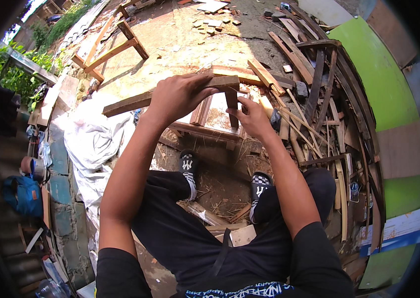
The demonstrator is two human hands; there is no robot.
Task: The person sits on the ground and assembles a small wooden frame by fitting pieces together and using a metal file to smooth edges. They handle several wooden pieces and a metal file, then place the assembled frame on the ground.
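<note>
My left hand (pixel 180 94) is closed over the top of a long brown wooden bar (pixel 128 103), held slanting in front of me. A shorter wooden piece (pixel 231 103) hangs down from the bar's right end, so the two make a corner; whether they are fixed together I cannot tell. My right hand (pixel 253 118) grips this shorter piece from its right side, thumb and fingers against it. Beneath both hands stands a low wooden stand (pixel 202 130) with a framed, light-coloured top, partly hidden by the bar and my arms.
Wood scraps and long strips (pixel 314 99) are heaped on the right beside green panels (pixel 379 64). A wooden frame (pixel 113 52) stands at the far left. White cloth (pixel 90 141) lies along a block wall (pixel 62 174) at left. Small offcuts (pixel 212 24) lie far ahead.
</note>
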